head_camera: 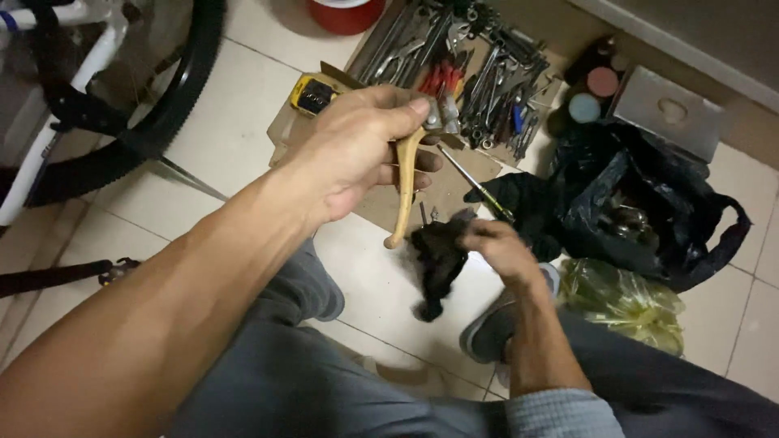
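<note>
The right hand (501, 247) is low, close to the person's knees. Its fingers are closed around a dark fuzzy rag (438, 261), and the rag hangs down from the hand over the pale floor tiles (243, 122). Just under this hand is a grey shoe (495, 328). Beside it, on the outer side, sits a crinkly yellow plastic bag (625, 300).

The left hand (357, 154) is held higher up and a little farther out. It is curled tight around a tan metal lever (406, 191). The thumb presses on the grey top end, and the long curved part points down toward the rag. The lever and the rag are near each other but do not touch.

Past the left hand lies a flat piece of cardboard (454, 182) on the floor, with a thin screwdriver (479, 186) on it. Farther on is a yellow tape measure (312, 95) and a big pile of metal tools (479, 73). Beyond the right hand is a black plastic bag (641, 203). Far off past the left arm is a bike wheel (154, 113).
</note>
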